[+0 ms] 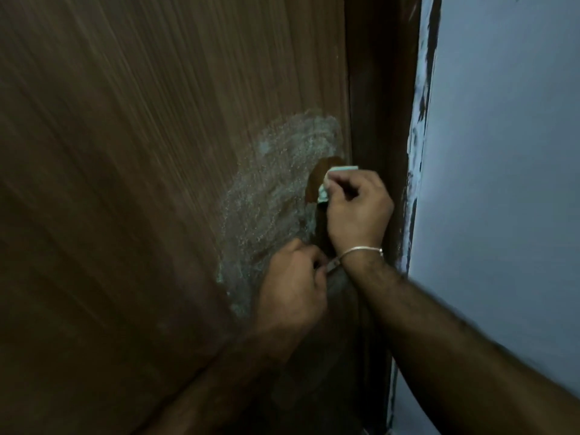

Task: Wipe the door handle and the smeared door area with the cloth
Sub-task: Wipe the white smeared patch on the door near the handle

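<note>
Wooden door (141, 183), brown, filling the view. Whitish smeared area (270, 196) spreading from 12 to 7 o'clock of the right hand. Door handle (321, 229), long axis roughly vertical, mostly hidden between both hands. Left hand (292, 284) at 7 o'clock of the right, fingers curled on the handle's lower end. Right hand (357, 208) pinching the folded cloth (329, 183) against the handle's upper end; nearer hand for wiping the smear, lying leftward.
</note>
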Action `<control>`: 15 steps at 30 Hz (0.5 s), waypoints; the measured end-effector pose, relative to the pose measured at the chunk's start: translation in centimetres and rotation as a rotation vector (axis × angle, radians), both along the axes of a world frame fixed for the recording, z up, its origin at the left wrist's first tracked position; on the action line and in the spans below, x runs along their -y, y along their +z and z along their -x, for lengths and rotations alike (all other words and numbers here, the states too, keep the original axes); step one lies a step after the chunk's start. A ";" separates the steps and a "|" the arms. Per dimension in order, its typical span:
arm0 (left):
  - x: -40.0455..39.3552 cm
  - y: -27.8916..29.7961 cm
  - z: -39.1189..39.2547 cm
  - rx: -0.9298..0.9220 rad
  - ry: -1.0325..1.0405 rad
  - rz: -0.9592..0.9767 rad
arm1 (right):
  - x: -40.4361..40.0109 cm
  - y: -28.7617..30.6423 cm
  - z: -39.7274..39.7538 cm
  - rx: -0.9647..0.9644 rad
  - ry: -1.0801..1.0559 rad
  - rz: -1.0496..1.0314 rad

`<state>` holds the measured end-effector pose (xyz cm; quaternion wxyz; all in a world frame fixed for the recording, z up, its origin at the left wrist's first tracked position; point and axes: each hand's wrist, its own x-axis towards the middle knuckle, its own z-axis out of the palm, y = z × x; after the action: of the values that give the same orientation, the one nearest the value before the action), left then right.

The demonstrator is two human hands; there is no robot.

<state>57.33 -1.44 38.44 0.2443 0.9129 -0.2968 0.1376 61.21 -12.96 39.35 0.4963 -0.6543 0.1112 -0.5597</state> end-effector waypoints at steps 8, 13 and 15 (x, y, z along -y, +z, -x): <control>-0.4 6.9 -1.3 0.611 -0.022 -0.149 | 0.0 0.9 -0.4 0.028 -0.008 -0.011; -1.0 11.0 -3.5 0.771 -0.024 -0.371 | -0.8 0.6 0.1 0.031 0.029 0.057; -1.7 11.7 -4.4 0.811 -0.021 -0.477 | -0.4 1.8 -0.1 0.047 0.001 0.016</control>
<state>61.68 0.25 50.17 -0.1068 0.8130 -0.4007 0.4087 61.33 -12.56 41.16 0.4938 -0.6449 0.0944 -0.5756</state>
